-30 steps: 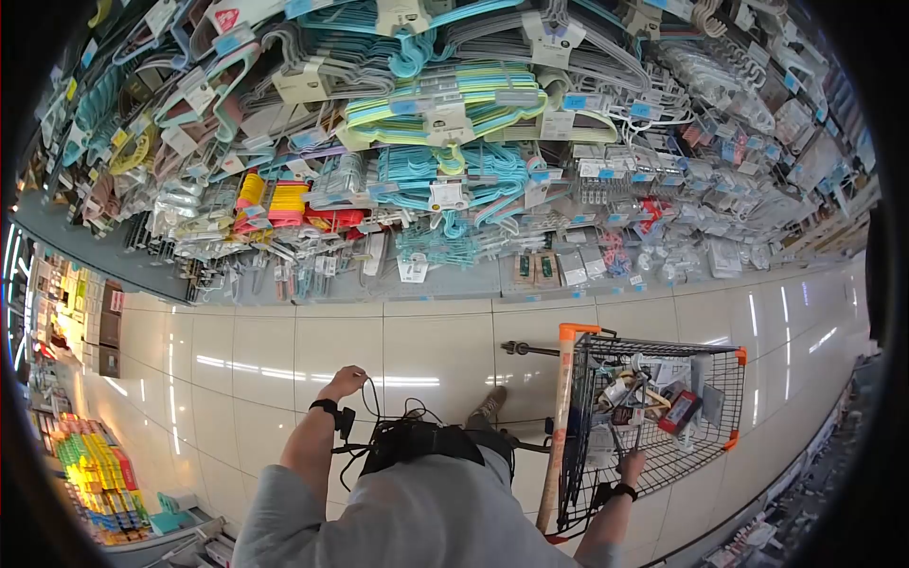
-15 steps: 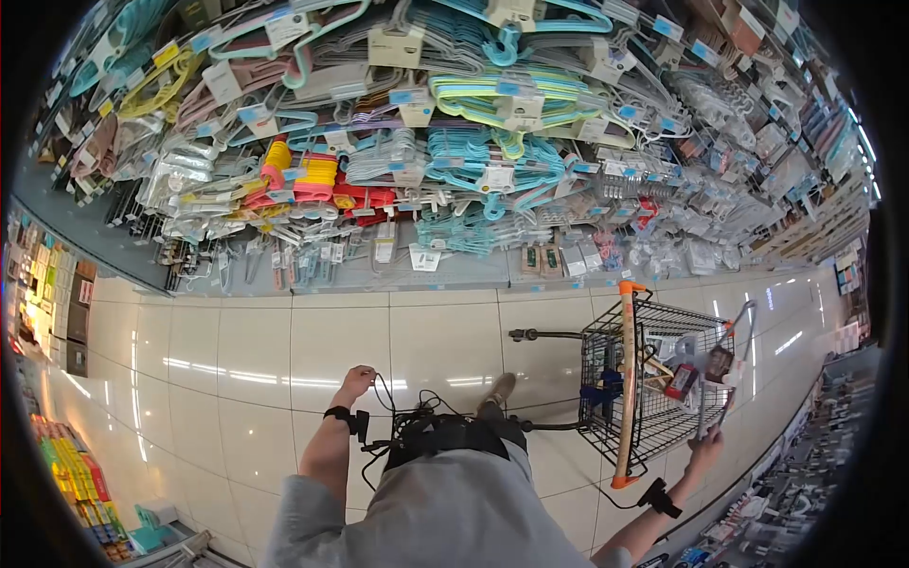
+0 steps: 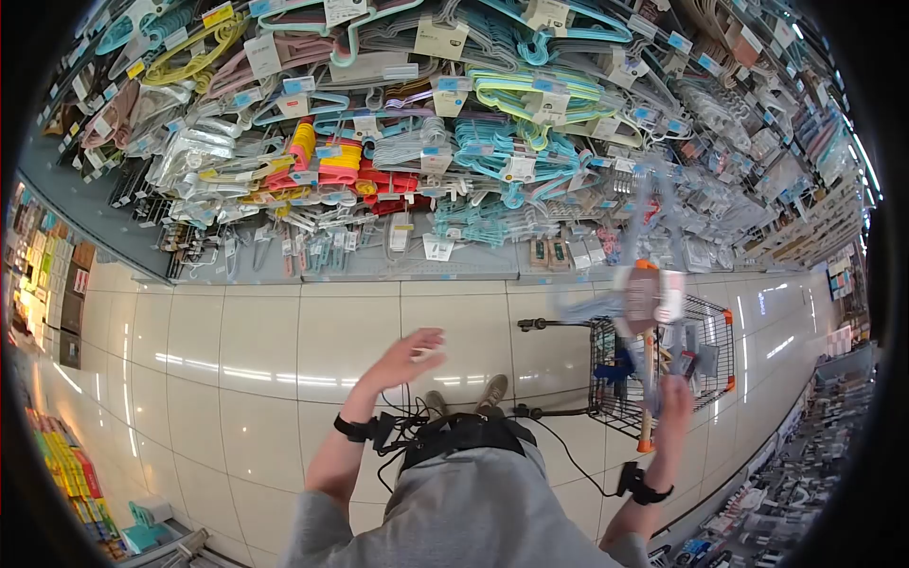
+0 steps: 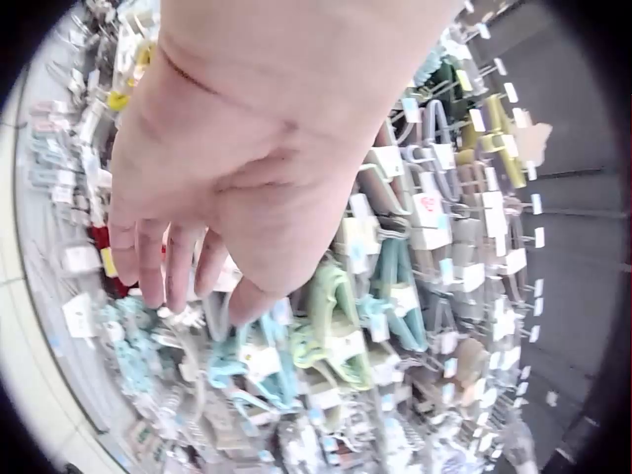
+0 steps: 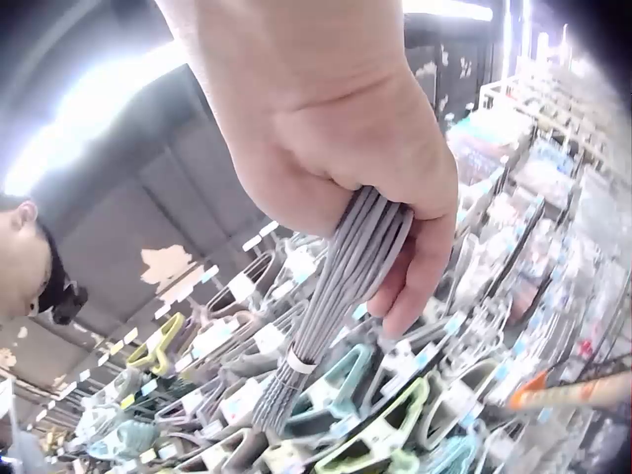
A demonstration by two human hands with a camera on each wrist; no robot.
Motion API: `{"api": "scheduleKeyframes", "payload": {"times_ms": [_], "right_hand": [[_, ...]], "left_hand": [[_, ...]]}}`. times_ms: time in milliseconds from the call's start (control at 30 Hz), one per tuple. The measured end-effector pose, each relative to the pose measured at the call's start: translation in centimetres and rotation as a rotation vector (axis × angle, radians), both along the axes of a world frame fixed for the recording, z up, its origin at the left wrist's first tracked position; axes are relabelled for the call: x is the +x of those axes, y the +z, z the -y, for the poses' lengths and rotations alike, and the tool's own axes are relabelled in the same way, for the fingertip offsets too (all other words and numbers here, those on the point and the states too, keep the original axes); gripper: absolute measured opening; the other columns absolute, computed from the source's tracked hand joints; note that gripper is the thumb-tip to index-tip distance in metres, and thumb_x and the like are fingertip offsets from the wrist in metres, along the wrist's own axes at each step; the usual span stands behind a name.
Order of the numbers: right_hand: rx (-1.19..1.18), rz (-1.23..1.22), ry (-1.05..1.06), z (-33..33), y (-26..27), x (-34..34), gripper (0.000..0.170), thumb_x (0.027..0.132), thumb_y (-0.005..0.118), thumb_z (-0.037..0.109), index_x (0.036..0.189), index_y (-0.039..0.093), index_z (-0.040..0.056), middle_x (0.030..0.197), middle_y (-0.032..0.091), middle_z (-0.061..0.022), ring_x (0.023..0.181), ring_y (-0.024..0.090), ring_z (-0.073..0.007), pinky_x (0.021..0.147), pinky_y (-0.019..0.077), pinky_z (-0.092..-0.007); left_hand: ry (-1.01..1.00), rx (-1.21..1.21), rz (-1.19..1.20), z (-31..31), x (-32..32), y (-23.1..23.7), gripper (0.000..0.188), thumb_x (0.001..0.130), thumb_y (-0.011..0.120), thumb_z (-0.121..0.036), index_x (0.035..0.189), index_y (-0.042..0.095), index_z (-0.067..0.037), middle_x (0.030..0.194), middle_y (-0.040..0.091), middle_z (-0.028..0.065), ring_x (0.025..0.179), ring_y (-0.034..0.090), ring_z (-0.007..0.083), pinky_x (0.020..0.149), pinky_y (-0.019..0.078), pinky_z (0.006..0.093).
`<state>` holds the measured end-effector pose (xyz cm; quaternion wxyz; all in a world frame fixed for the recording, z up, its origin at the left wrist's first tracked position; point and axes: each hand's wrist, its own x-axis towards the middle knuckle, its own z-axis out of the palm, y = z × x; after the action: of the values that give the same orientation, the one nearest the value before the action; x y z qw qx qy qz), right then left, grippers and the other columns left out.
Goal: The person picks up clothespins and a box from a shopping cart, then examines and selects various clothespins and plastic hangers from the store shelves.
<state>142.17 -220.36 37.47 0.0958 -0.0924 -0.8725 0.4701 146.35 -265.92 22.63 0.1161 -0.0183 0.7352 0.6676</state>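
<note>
My right hand point(image 3: 674, 409) grips a bundle of grey clothes hangers point(image 5: 331, 286), fingers and thumb curled round one end of the stack. In the right wrist view a white band circles the stack lower down. The head view shows the hangers blurred, with a brown and white label point(image 3: 642, 299), overlapping the shopping cart point(image 3: 645, 445). My left hand point(image 3: 407, 362) is held out in front of the body over the aisle floor. It holds nothing, its fingers loosely bent, as the left wrist view also shows.
A long rack of clothes hangers point(image 3: 519, 168) in many colours runs along the far side. The cart, with several goods inside, stands at right. Cables point(image 3: 402, 431) hang at the waist. More shelves line the right edge, and packaged goods point(image 3: 71, 464) stand at lower left.
My right hand has lifted the hangers out of the cart and swung them up and across toward the rack. My left hand has moved forward and its fingers have loosened. The view has shifted.
</note>
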Motion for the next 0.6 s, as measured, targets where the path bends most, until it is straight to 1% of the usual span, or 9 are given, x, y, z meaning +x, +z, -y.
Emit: {"api": "scheduleKeyframes", "payload": {"times_ms": [33,167,233,300,333,400,433,500,600], "right_hand": [[-0.208,0.123,0.083,2.5,-0.5,0.3,0.028,0.1,0.051,0.028,0.095,0.061,0.003,0.088,0.058,-0.0038,0.075,0.052,-0.0123,0.064,0.0443,-0.0297],[0.031,0.151,0.407,8.5,-8.7,1.4,0.031,0.1,0.05,0.03,0.089,0.063,0.0034,0.073,0.057,-0.0054,0.068,0.056,-0.0171,0.061,0.0431,-0.0351],[-0.104,0.281,0.403,12.8,-11.7,2.8,0.032,0.1,0.049,0.029,0.088,0.063,0.0027,0.067,0.057,-0.0076,0.062,0.057,-0.0197,0.058,0.0432,-0.0381],[-0.006,0.231,0.464,15.8,-12.9,4.4,0.035,0.1,0.049,0.031,0.086,0.061,0.0016,0.063,0.056,-0.0102,0.058,0.056,-0.0222,0.056,0.043,-0.0388],[-0.007,0.237,0.453,16.4,-14.2,5.3,0.035,0.1,0.049,0.031,0.086,0.061,0.0016,0.063,0.056,-0.0102,0.058,0.056,-0.0222,0.056,0.043,-0.0388],[-0.216,0.359,0.551,17.4,-16.5,6.7,0.028,0.102,0.047,0.023,0.093,0.056,-0.0027,0.069,0.049,-0.003,0.059,0.05,-0.0099,0.058,0.055,-0.029],[-0.218,0.366,0.545,17.6,-16.6,7.3,0.028,0.102,0.047,0.023,0.093,0.056,-0.0027,0.069,0.049,-0.003,0.059,0.05,-0.0099,0.058,0.055,-0.029],[-0.484,0.542,0.53,18.3,-14.7,8.1,0.029,0.101,0.048,0.027,0.095,0.057,0.0001,0.068,0.057,-0.0134,0.061,0.058,-0.0254,0.059,0.046,-0.0359],[-0.178,0.467,0.757,17.0,-15.7,8.0,0.025,0.101,0.048,0.024,0.102,0.054,-0.0003,0.073,0.06,-0.0106,0.065,0.059,-0.0209,0.064,0.0477,-0.0338]], "left_hand": [[-0.101,0.027,-0.044,-1.4,0.4,1.8,0.059,0.09,0.068,-0.023,0.14,0.043,-0.007,0.127,0.058,0.0105,0.12,0.054,0.0207,0.101,0.0438,0.0371],[-0.259,0.244,-0.109,-6.5,1.8,5.2,0.061,0.092,0.067,-0.019,0.144,0.038,-0.008,0.132,0.054,0.0112,0.123,0.051,0.021,0.104,0.0415,0.0383],[-0.149,0.434,-0.113,-8.2,2.7,3.3,0.051,0.095,0.062,-0.021,0.14,0.042,-0.008,0.128,0.055,0.0105,0.12,0.053,0.021,0.104,0.0419,0.038],[0.316,0.579,0.332,-8.3,3.5,0.7,0.04,0.098,0.058,-0.025,0.131,0.047,-0.006,0.124,0.056,0.01,0.119,0.054,0.0201,0.102,0.0438,0.0377],[0.477,0.483,0.265,-8.8,4.2,0.6,0.032,0.099,0.056,-0.029,0.119,0.05,-0.006,0.117,0.058,0.0096,0.113,0.057,0.0189,0.098,0.0462,0.0369],[0.501,0.487,0.288,-8.4,4.7,0.8,0.029,0.099,0.055,-0.028,0.118,0.05,-0.006,0.114,0.059,0.01,0.11,0.059,0.0193,0.098,0.0468,0.0368],[0.538,0.493,0.308,-8.2,5.1,0.9,0.027,0.099,0.055,-0.027,0.116,0.05,-0.006,0.111,0.06,0.0103,0.107,0.06,0.0196,0.097,0.0473,0.0367],[0.546,0.581,0.357,-8.3,5.4,0.7,0.024,0.1,0.052,-0.025,0.115,0.049,-0.007,0.099,0.059,0.0078,0.095,0.062,0.0197,0.094,0.0494,0.0394],[0.673,0.793,0.317,-9.4,5.4,0.6,0.017,0.099,0.052,-0.014,0.114,0.046,-0.008,0.083,0.051,0.002,0.076,0.055,0.0144,0.074,0.0506,0.0337]]}}
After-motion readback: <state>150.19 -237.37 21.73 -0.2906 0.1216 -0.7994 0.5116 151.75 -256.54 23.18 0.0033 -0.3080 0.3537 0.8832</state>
